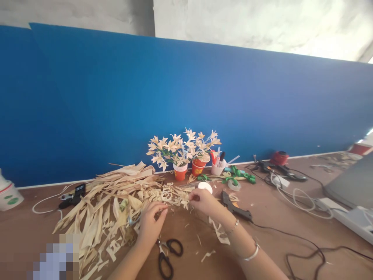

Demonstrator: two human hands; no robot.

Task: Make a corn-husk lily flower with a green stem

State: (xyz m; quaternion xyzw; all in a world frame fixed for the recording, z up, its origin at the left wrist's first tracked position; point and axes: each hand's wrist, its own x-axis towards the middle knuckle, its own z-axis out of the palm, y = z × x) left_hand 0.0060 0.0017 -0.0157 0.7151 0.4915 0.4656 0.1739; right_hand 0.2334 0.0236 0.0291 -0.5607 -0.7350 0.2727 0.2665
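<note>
My left hand is over the front edge of a heap of dried corn husks, its thumb and forefinger drawn together. My right hand hovers at the right end of the husk scraps, fingers pinched. Anything between either hand's fingertips is too small to make out. Below my left hand lie black-handled scissors, blades partly hidden by the hand. A white round lid or roll shows just behind my right hand. A black glue gun rests to the right of it.
Behind the hands stand red paper cups of pale husk flowers. Beside them are a white cup of pens, green ribbon and clear tape. Cables and a power strip occupy the right; a blue partition closes the back.
</note>
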